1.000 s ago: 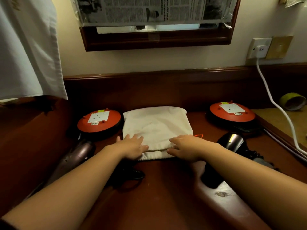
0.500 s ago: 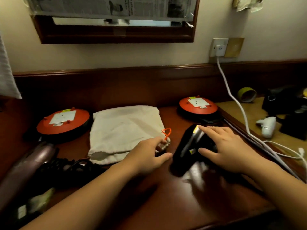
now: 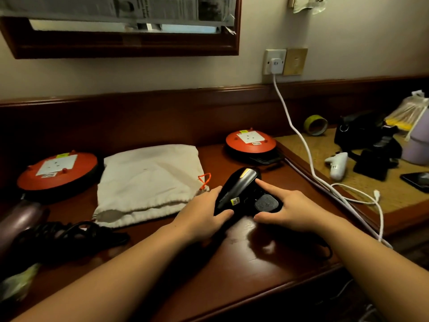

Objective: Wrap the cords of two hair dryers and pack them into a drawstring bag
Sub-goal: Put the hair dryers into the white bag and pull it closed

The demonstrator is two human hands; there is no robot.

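— So what are the person's hands doing?
— Both hold the black hair dryer (image 3: 239, 189) on the tabletop (image 3: 232, 263). The left hand (image 3: 202, 217) has its grip closed round the near side of it. The right hand (image 3: 287, 210) has a loose grip by the gray plug (image 3: 267, 202), with one finger stretched out to touch the dryer.
— Where is the bag?
— The white drawstring bag (image 3: 148, 182) lies flat just left of the dryer, with an orange string (image 3: 204, 180) at its corner.
— And the other dryer?
— The purple hair dryer (image 3: 16, 224) lies far left, its black cord (image 3: 65, 235) loose in a heap beside it. Two round orange socket reels (image 3: 58, 173) sit at the back.
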